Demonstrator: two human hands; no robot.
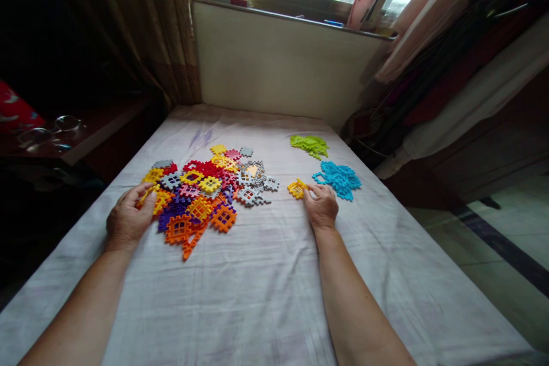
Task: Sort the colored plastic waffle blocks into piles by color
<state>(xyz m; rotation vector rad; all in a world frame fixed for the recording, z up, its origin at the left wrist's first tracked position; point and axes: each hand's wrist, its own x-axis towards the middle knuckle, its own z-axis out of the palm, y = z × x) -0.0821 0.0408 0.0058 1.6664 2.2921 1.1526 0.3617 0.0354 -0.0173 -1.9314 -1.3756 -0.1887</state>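
At the left edge of a mixed pile of plastic tiles, my left hand pinches a yellow tile between thumb and fingers. My right hand has its fingers closed on the edge of another yellow tile, which is low over or on the sheet, to the right of the pile. The pile holds red, yellow, orange, purple, pink and grey pieces. Just beyond my right hand lies a blue heap of tiles. Farther back is a green heap.
A pale sheet covers the table. Eyeglasses rest on a dark side surface at the left. A wall and window sill stand behind. Curtains hang at the left, and cloths hang at the right.
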